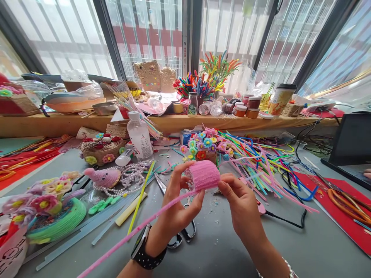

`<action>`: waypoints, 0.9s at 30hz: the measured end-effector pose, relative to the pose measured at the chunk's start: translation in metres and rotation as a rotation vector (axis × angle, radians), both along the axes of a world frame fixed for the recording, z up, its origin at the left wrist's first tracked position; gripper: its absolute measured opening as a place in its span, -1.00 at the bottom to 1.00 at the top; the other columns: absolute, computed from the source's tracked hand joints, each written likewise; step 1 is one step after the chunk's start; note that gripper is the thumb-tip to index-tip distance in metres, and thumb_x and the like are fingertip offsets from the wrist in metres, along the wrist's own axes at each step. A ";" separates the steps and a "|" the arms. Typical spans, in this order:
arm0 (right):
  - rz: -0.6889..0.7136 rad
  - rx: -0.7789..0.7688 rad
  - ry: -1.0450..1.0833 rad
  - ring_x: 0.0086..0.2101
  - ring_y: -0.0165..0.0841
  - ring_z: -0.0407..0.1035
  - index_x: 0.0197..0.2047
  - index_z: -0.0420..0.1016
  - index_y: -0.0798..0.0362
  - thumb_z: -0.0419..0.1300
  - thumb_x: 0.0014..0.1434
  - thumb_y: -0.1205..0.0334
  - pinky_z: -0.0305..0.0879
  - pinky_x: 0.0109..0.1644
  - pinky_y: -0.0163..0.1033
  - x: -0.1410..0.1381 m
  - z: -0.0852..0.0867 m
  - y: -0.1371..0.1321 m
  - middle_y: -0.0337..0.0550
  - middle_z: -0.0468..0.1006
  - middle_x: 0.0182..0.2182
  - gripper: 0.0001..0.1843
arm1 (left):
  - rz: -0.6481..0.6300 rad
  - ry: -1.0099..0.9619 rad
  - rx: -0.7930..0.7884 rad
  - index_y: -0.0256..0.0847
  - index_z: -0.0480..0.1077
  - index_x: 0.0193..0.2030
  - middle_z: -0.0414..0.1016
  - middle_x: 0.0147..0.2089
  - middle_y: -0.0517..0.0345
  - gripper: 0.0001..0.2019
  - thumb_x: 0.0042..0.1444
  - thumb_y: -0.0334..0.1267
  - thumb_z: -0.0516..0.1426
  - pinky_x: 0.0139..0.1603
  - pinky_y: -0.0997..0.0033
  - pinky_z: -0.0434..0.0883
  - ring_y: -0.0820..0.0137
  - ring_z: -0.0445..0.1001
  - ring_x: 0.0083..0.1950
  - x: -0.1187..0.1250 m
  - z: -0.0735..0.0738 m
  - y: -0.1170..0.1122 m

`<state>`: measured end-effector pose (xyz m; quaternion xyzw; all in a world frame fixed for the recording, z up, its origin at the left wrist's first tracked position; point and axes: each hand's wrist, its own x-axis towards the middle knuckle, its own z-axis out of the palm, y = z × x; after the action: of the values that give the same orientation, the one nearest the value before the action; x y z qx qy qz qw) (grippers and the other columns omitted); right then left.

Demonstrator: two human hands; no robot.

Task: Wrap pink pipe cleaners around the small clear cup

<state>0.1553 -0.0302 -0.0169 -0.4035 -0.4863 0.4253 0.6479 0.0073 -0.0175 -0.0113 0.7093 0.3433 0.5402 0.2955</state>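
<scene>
The left hand [181, 206] is holding a fuzzy pink roll [205, 175] in the middle of the frame, with its fingers curling over the top and its thumb pressing from below. A bit of clear plastic [189, 179] is peeking out at the left end of the roll. The right hand [243, 202] is pinching the right end of the roll, with its thumb and pointing finger closing on the edge. A long pink stick [127, 236] is running from the roll, across the left hand, and down to the lower left of the frame. A watch [140, 243] is sitting on the left wrist.

A pair of scissors [189, 231] is lying on the gray table [208, 251], partly hiding behind the left hand. A pink toy [102, 177] is resting near some white beads [131, 177] left of the middle, and a clear bottle [139, 137] is standing just behind them. Lots of bright fuzzy sticks [246, 164] are spreading out right of the middle. A laptop [352, 141] is sitting open at the right edge
</scene>
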 end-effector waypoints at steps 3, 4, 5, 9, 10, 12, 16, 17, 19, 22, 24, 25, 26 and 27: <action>-0.021 0.032 0.016 -0.40 -0.42 0.27 -0.44 0.46 0.03 0.24 0.06 0.08 0.26 -0.34 -0.34 -0.002 0.000 -0.002 -0.23 0.37 -0.44 -0.80 | -0.018 -0.029 0.014 -0.03 0.10 0.13 0.22 0.13 0.02 -0.53 0.08 -0.30 0.09 -0.11 0.28 0.39 0.34 0.41 -0.13 0.002 0.000 -0.001; -0.023 0.038 0.018 -0.39 -0.42 0.27 -0.44 0.46 0.03 0.23 0.06 0.08 0.25 -0.34 -0.34 -0.003 0.000 -0.002 -0.23 0.36 -0.44 -0.81 | -0.021 -0.040 0.014 -0.03 0.11 0.13 0.22 0.12 0.02 -0.54 0.08 -0.31 0.10 -0.11 0.29 0.40 0.35 0.41 -0.14 0.002 0.000 -0.002; -0.026 0.040 0.019 -0.40 -0.42 0.26 -0.44 0.46 0.02 0.23 0.06 0.08 0.25 -0.35 -0.34 -0.003 0.000 -0.002 -0.23 0.36 -0.44 -0.81 | -0.022 -0.050 0.010 -0.03 0.11 0.12 0.22 0.12 0.02 -0.54 0.07 -0.31 0.10 -0.12 0.30 0.40 0.35 0.41 -0.15 0.003 0.000 -0.002; -0.009 0.025 0.029 -0.40 -0.43 0.24 -0.41 0.46 0.02 0.21 0.09 0.09 0.22 -0.35 -0.36 -0.003 -0.002 -0.001 -0.25 0.35 -0.44 -0.82 | -0.012 -0.063 0.002 -0.04 0.12 0.12 0.24 0.11 0.01 -0.53 0.06 -0.32 0.11 -0.13 0.30 0.41 0.34 0.42 -0.14 0.004 -0.001 -0.002; 0.001 0.023 0.034 -0.40 -0.44 0.23 -0.40 0.46 0.01 0.21 0.10 0.09 0.21 -0.34 -0.36 -0.003 -0.003 -0.001 -0.26 0.35 -0.44 -0.83 | -0.007 -0.057 0.004 -0.03 0.12 0.12 0.23 0.12 0.01 -0.52 0.06 -0.33 0.11 -0.12 0.29 0.41 0.34 0.42 -0.13 0.004 -0.001 -0.002; 0.012 0.028 0.035 -0.39 -0.44 0.23 -0.39 0.47 0.00 0.19 0.11 0.09 0.21 -0.31 -0.36 -0.003 -0.003 0.000 -0.27 0.35 -0.44 -0.83 | 0.011 -0.049 0.009 -0.01 0.11 0.13 0.23 0.13 0.02 -0.51 0.05 -0.33 0.12 -0.10 0.28 0.40 0.35 0.42 -0.14 0.005 -0.001 -0.002; 0.012 0.055 -0.016 -0.41 -0.41 0.23 -0.43 0.46 0.02 0.20 0.08 0.04 0.21 -0.31 -0.32 -0.002 -0.002 0.000 -0.24 0.36 -0.45 -0.77 | 0.034 -0.027 0.043 -0.02 0.10 0.13 0.20 0.13 0.02 -0.49 0.03 -0.37 0.12 -0.09 0.28 0.41 0.33 0.41 -0.09 0.005 0.000 -0.003; 0.007 0.059 -0.031 -0.42 -0.40 0.23 -0.45 0.46 0.02 0.20 0.07 0.03 0.21 -0.32 -0.31 -0.002 -0.002 0.001 -0.24 0.36 -0.46 -0.76 | 0.032 -0.015 0.062 -0.03 0.10 0.13 0.19 0.13 0.01 -0.48 0.02 -0.39 0.12 -0.08 0.28 0.40 0.31 0.40 -0.05 0.005 0.001 -0.003; -0.007 0.075 -0.054 -0.43 -0.40 0.22 -0.48 0.44 0.03 0.20 0.07 0.02 0.21 -0.33 -0.30 -0.001 -0.001 0.001 -0.24 0.35 -0.48 -0.74 | 0.029 0.003 0.124 -0.04 0.09 0.14 0.17 0.13 -0.01 -0.44 -0.01 -0.43 0.13 -0.05 0.27 0.40 0.24 0.34 0.06 0.005 0.001 -0.003; -0.012 0.129 -0.074 -0.43 -0.39 0.23 -0.52 0.41 0.03 0.19 0.08 0.03 0.21 -0.32 -0.28 0.001 -0.001 0.000 -0.24 0.34 -0.49 -0.73 | 0.007 0.015 0.219 -0.05 0.07 0.16 0.14 0.15 -0.06 -0.38 -0.07 -0.47 0.13 0.00 0.22 0.38 0.14 0.20 0.19 0.003 0.001 -0.002; -0.003 0.187 -0.093 -0.41 -0.38 0.25 -0.50 0.41 0.02 0.19 0.09 0.07 0.21 -0.31 -0.27 0.003 0.000 -0.002 -0.24 0.35 -0.48 -0.76 | -0.021 0.008 0.246 -0.06 0.07 0.16 0.13 0.16 -0.08 -0.35 -0.10 -0.48 0.14 0.03 0.13 0.36 0.09 0.17 0.21 0.002 0.001 -0.001; -0.001 0.219 -0.105 -0.40 -0.37 0.25 -0.49 0.41 0.02 0.19 0.10 0.09 0.21 -0.30 -0.27 0.004 0.000 -0.003 -0.24 0.35 -0.47 -0.78 | -0.028 -0.004 0.264 -0.06 0.07 0.16 0.13 0.16 -0.09 -0.34 -0.11 -0.48 0.14 0.03 0.10 0.36 0.08 0.17 0.21 0.001 0.001 -0.002; -0.003 0.249 -0.117 -0.39 -0.37 0.26 -0.47 0.41 0.01 0.19 0.11 0.11 0.22 -0.29 -0.26 0.005 0.000 -0.004 -0.23 0.35 -0.45 -0.81 | -0.034 -0.016 0.281 -0.06 0.07 0.16 0.13 0.16 -0.09 -0.34 -0.12 -0.48 0.14 0.03 0.08 0.36 0.07 0.17 0.21 0.001 0.001 -0.002; -0.010 0.277 -0.133 -0.38 -0.37 0.26 -0.45 0.41 0.00 0.18 0.11 0.12 0.22 -0.28 -0.26 0.005 0.001 -0.005 -0.23 0.34 -0.44 -0.83 | -0.035 -0.026 0.299 -0.06 0.08 0.16 0.14 0.16 -0.09 -0.33 -0.13 -0.48 0.14 0.02 0.08 0.36 0.07 0.17 0.20 0.001 0.001 -0.003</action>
<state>0.1603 -0.0351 -0.0163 -0.3399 -0.5802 0.3232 0.6659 0.0086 -0.0200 -0.0101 0.7440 0.2429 0.5893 0.2005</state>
